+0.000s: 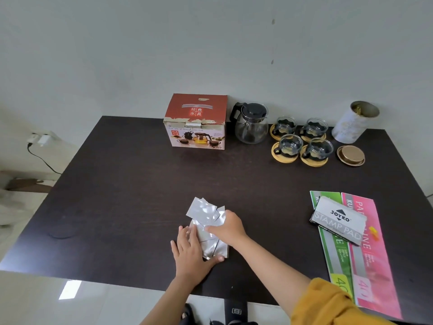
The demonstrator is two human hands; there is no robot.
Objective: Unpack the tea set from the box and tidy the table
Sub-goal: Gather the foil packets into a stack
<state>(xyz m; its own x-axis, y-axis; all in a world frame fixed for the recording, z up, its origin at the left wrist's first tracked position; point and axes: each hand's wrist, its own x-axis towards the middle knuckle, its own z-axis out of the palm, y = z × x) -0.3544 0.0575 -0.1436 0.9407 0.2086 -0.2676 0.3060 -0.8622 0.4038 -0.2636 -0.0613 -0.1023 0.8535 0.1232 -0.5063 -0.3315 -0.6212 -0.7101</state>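
Both hands (208,240) on foil sachets (206,216), seemingly gathering

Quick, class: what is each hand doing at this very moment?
Left hand: open, fingers flat, pressing on the silver foil packets.
Right hand: fingers curled, gripping the same packets.

Closed box (196,121), teapot (251,124), 4 cups (302,140)

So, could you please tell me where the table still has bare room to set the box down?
The left half, from the box forward to the foil sachets, is bare, as is the middle strip between the cups and the stamp pad. The back right corner around the teapot and tin is crowded.
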